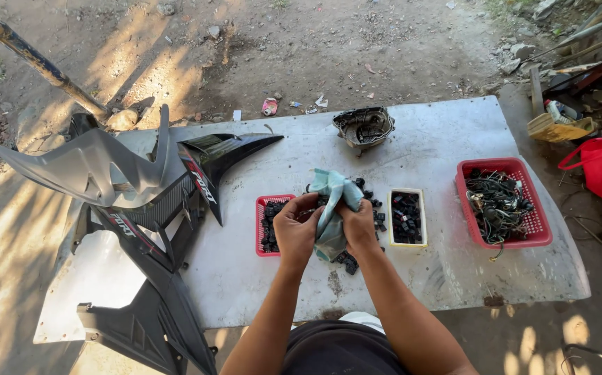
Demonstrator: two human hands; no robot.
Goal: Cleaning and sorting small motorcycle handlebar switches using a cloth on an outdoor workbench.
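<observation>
Both hands bunch a pale blue cloth [330, 208] over a metal sheet [426, 278].
Left hand [295, 229] and right hand [358, 226] grip it above loose black parts [374, 208], between small red tray [259, 226] and cream tray [406, 217].

1. The cloth [331, 208] in the hands is pale teal.
2. The small basket [261, 226] and the big basket [501, 167] are red.
3. The small parts [406, 217] are black.
4. The fairing panels [134, 201] are grey and black.
</observation>
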